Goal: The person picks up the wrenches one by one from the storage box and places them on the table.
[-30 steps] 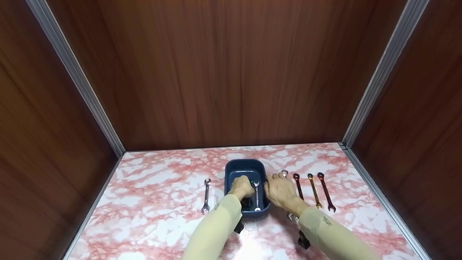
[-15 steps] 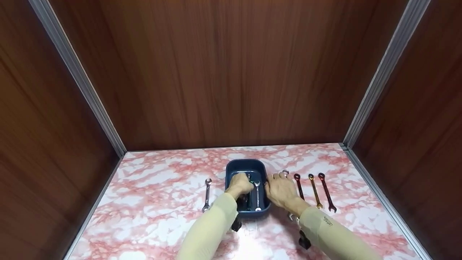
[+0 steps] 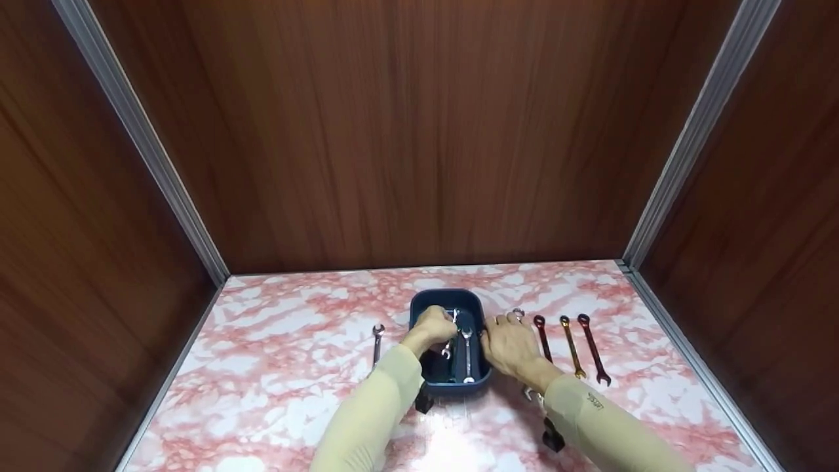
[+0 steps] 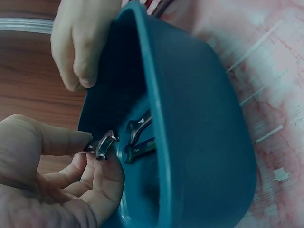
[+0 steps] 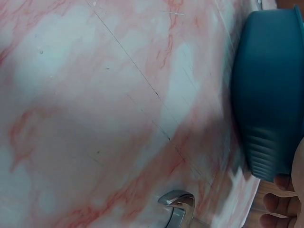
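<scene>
A dark blue plastic bin (image 3: 447,296) stands in the middle of the table. My left hand (image 3: 432,326) reaches over it, thumb and fingers pinching a shiny wrench (image 4: 105,143) near one end. The wrench's jaw end shows below the hand, inside the bin. Beneath it on the bin floor lie a silver wrench (image 3: 468,359) and a dark green wrench (image 4: 144,150). My right hand (image 3: 510,344) holds the bin's right rim, its fingers bent at the edge in the left wrist view.
One silver wrench (image 3: 377,339) lies left of the bin. To the right are a dark red wrench (image 3: 544,337), a gold wrench (image 3: 571,347) and a reddish wrench (image 3: 594,349). Another silver wrench (image 5: 185,202) is partly covered by my right arm. Wood panels (image 3: 419,131) enclose the table.
My left hand has moved a little up and left over the bin, bringing the pinched wrench into view. Its forearm now covers the lower end of the left wrench. The right hand stays still.
</scene>
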A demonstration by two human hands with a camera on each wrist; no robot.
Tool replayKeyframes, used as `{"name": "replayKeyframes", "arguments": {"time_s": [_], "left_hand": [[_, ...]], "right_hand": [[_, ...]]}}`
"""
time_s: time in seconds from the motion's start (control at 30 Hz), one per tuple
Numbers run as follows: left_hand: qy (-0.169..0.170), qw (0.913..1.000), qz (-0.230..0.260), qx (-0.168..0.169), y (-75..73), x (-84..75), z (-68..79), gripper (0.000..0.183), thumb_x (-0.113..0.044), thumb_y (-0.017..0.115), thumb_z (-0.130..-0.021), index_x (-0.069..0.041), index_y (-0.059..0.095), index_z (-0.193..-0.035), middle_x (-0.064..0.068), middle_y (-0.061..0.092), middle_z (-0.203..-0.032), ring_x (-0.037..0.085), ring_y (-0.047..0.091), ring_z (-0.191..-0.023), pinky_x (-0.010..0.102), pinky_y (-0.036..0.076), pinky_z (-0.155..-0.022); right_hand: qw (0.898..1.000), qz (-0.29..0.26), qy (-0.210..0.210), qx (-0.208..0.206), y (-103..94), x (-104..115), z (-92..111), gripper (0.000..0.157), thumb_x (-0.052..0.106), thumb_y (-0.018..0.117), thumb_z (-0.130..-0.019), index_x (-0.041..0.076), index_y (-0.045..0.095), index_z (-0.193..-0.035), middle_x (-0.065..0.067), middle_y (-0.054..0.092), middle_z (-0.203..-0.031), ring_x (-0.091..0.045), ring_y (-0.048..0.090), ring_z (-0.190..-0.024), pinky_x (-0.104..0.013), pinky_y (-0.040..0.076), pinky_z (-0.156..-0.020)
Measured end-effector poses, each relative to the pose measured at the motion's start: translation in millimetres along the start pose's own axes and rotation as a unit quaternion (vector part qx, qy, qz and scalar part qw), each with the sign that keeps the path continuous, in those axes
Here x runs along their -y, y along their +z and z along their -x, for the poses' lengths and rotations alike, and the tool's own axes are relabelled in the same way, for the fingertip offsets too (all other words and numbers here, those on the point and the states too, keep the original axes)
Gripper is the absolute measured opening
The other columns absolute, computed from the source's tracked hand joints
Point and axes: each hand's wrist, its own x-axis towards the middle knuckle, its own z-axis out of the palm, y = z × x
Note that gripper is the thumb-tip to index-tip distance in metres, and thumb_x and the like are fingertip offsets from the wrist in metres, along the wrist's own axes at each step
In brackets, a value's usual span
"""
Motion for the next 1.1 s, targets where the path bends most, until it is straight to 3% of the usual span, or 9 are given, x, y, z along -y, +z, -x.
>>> {"name": "replayKeyframes", "arguments": {"time_s": [0.13,0.27,0.37,0.57,0.93,1.1], "left_hand": [[-0.011,0.9986,0.051,0.012,-17.5,-24.3,37.2,0.028,0.005,0.07,-0.086,-0.014,0.054,-0.074,-0.002,0.052,-0.07,0.012,0.055,-0.058,0.03,0.056,-0.055],[-0.006,0.9976,0.069,0.007,-26.4,-29.7,50.8,0.021,0.005,0.07,-0.089,-0.011,0.057,-0.088,-0.001,0.052,-0.081,0.011,0.055,-0.062,0.026,0.053,-0.056],[-0.002,0.9963,0.085,0.008,-32.6,-29.1,52.7,0.021,0.006,0.071,-0.089,-0.01,0.058,-0.093,-0.001,0.053,-0.085,0.011,0.055,-0.064,0.025,0.051,-0.055],[0.006,0.994,0.109,0.011,-45.5,-25.7,49.5,0.019,0.003,0.073,-0.09,-0.005,0.063,-0.103,0.001,0.058,-0.094,0.011,0.06,-0.071,0.026,0.058,-0.061],[-0.005,0.9883,0.151,0.022,-58.2,-21.2,49.3,0.026,0.001,0.07,-0.094,0.002,0.064,-0.12,0.0,0.06,-0.091,0.013,0.065,-0.081,0.031,0.062,-0.072],[-0.008,0.9796,0.198,0.031,-65.5,-18.0,49.5,0.026,0.005,0.066,-0.094,0.003,0.06,-0.12,0.002,0.058,-0.092,0.013,0.062,-0.078,0.026,0.058,-0.065]], "right_hand": [[1.0,0.0,0.001,0.002,-0.4,0.7,-0.8,0.032,0.033,0.061,-0.11,0.004,0.071,-0.12,-0.022,0.077,-0.114,-0.044,0.07,-0.113,-0.06,0.053,-0.098],[1.0,-0.002,0.005,0.007,-0.6,1.3,-1.6,0.033,0.034,0.06,-0.111,0.004,0.071,-0.121,-0.021,0.077,-0.115,-0.043,0.069,-0.115,-0.061,0.053,-0.1],[1.0,-0.001,0.006,0.01,-1.0,1.5,-2.0,0.033,0.034,0.06,-0.111,0.004,0.071,-0.121,-0.021,0.076,-0.116,-0.043,0.069,-0.116,-0.062,0.053,-0.101],[1.0,0.005,0.003,0.0,-1.3,0.7,-3.1,0.03,0.033,0.062,-0.11,0.005,0.07,-0.118,-0.021,0.077,-0.113,-0.043,0.069,-0.114,-0.061,0.052,-0.097],[1.0,0.01,-0.002,-0.006,-0.3,-0.4,-2.0,0.03,0.032,0.062,-0.11,0.004,0.07,-0.118,-0.022,0.077,-0.112,-0.044,0.069,-0.111,-0.061,0.053,-0.095],[1.0,0.012,-0.006,-0.007,-0.4,0.2,-0.6,0.031,0.033,0.062,-0.109,0.004,0.07,-0.118,-0.022,0.077,-0.111,-0.044,0.069,-0.111,-0.06,0.054,-0.094]]}}
